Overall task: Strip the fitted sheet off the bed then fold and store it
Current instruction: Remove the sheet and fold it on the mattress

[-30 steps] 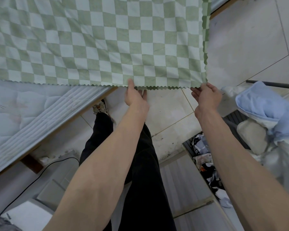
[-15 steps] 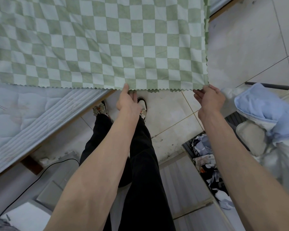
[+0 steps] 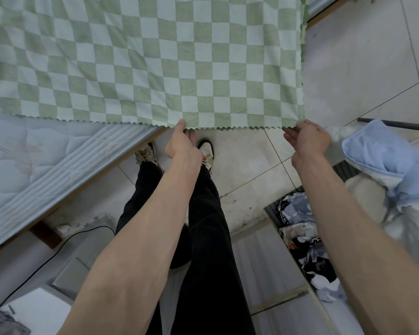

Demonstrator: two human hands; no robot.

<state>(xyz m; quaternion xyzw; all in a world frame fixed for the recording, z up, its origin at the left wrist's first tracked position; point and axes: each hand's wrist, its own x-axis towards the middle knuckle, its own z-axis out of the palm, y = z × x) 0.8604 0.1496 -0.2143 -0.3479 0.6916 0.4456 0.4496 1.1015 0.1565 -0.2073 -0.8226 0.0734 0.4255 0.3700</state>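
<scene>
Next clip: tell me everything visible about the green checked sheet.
The sheet is a green-and-white checkerboard cloth, soft-looking, with a zigzag-cut near edge. It is spread wide, lightly rippled, partly over the bare mattress and partly hanging past it over the floor. The left hand pinches the near edge; the right hand grips the near right corner. Its far parts run out of frame.

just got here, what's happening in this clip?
A person is standing beside a bed, holding a green-and-white checkered sheet by its scalloped near edge. The left hand pinches the edge partway along; the right hand pinches the corner. The bare mattress shows beneath on the left, so the sheet is at least partly off. A heap of light blue and white bedding lies on the right.
</scene>
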